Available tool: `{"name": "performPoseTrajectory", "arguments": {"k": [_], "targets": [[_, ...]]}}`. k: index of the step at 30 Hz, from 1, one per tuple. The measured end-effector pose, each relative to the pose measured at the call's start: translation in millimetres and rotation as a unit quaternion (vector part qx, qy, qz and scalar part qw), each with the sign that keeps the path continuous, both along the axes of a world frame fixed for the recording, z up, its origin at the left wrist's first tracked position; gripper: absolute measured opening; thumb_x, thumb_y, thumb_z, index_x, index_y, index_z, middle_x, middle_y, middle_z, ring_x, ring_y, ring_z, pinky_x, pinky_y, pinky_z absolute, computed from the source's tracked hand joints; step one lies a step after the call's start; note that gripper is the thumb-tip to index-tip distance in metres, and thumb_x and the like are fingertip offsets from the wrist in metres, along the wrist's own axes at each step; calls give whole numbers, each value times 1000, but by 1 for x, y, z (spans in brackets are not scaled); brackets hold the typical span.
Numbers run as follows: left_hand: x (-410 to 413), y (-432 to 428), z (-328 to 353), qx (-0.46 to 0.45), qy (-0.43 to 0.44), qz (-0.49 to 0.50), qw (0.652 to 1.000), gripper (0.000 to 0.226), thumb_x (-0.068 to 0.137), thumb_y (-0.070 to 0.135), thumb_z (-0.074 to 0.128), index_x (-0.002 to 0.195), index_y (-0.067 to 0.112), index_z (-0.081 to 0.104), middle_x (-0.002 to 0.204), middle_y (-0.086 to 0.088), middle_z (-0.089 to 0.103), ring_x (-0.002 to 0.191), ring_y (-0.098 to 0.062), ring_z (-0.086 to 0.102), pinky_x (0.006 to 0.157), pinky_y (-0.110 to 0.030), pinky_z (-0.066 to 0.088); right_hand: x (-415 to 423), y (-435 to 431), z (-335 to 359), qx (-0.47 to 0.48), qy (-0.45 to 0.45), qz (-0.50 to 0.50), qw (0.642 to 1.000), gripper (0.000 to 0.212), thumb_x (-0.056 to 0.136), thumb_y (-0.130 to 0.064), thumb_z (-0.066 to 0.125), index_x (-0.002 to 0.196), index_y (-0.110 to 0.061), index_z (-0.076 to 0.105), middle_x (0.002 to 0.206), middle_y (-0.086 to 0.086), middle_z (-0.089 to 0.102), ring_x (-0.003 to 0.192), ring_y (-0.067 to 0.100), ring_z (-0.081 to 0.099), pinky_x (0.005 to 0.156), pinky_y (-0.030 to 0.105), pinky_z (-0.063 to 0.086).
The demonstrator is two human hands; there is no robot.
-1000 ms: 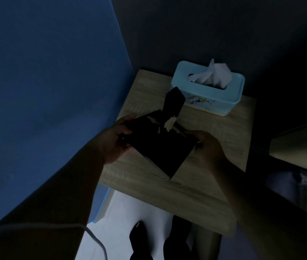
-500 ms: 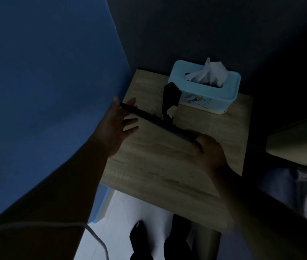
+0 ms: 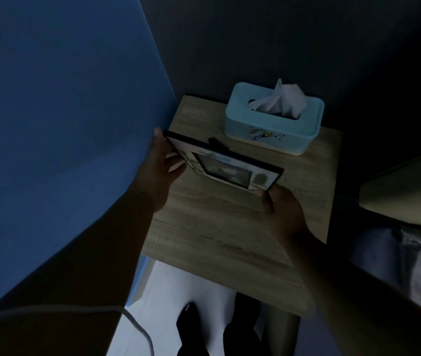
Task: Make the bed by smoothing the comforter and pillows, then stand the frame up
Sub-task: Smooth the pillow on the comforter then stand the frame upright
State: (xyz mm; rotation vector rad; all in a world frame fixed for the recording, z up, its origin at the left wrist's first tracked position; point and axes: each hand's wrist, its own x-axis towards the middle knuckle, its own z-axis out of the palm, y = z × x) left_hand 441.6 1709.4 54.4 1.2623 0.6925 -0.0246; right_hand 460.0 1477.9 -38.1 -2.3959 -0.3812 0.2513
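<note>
We see both hands gripping the frame [image 3: 223, 164]: left hand [image 3: 159, 167], right hand [image 3: 282, 209], over the dim worktop [image 3: 217, 227]; its photo is blurred, its rear prop mostly hidden.

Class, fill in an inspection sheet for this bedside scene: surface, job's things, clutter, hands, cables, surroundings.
Surface: wooden nightstand, dimly lit.
Job's things: picture frame, glass side towards the camera, tilted, held above the top.
Clutter: light-blue tissue box at the back, tissue sticking out.
Hands: left hand grips the frame's left end; right hand grips its right corner.
Cables: white cable low left.
Surroundings: blue wall on the left; bedding on the right.
</note>
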Motion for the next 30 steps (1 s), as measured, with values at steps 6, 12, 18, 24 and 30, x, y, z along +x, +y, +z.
{"name": "performPoseTrajectory", "arguments": {"k": [6, 12, 18, 24, 30], "targets": [[-5, 0, -1, 4, -5, 25, 1000, 38, 96, 53, 32, 108, 29, 58, 118, -2, 60, 119, -23, 54, 105, -43, 42, -10, 1, -3, -3, 20, -2, 1000, 46, 89, -31, 35, 118, -5, 60, 105, 19, 66, 98, 32, 60, 81, 23, 36], [-4, 4, -7, 40, 47, -10, 998, 44, 92, 61, 31, 104, 30, 59, 114, -6, 61, 114, -25, 55, 102, -41, 44, -12, -3, -16, -4, 53, 5, 999, 34, 97, -27, 41, 124, -13, 57, 113, 14, 66, 105, 29, 59, 83, 28, 42], [-1, 3, -11, 44, 61, -52, 996, 43, 94, 60, 22, 94, 36, 58, 102, -2, 64, 99, -21, 58, 95, -39, 44, -17, -2, -16, 23, 63, 13, 998, 39, 94, -32, 38, 119, -12, 60, 101, 13, 68, 95, 29, 62, 74, 23, 36], [1, 3, -19, 37, 83, -66, 994, 46, 92, 64, 17, 98, 39, 55, 104, 4, 62, 97, -14, 57, 81, -32, 44, -20, 1, -16, 50, 69, 13, 996, 41, 89, -31, 38, 113, -5, 61, 99, 17, 68, 94, 32, 63, 73, 23, 35], [6, 1, -27, -54, 27, -48, 997, 57, 95, 59, 14, 117, 27, 56, 111, 4, 66, 105, -12, 62, 97, -34, 46, -24, 3, -17, 70, 95, 23, 993, 46, 88, -36, 35, 120, -12, 58, 114, 12, 66, 106, 28, 60, 82, 27, 43]]}}
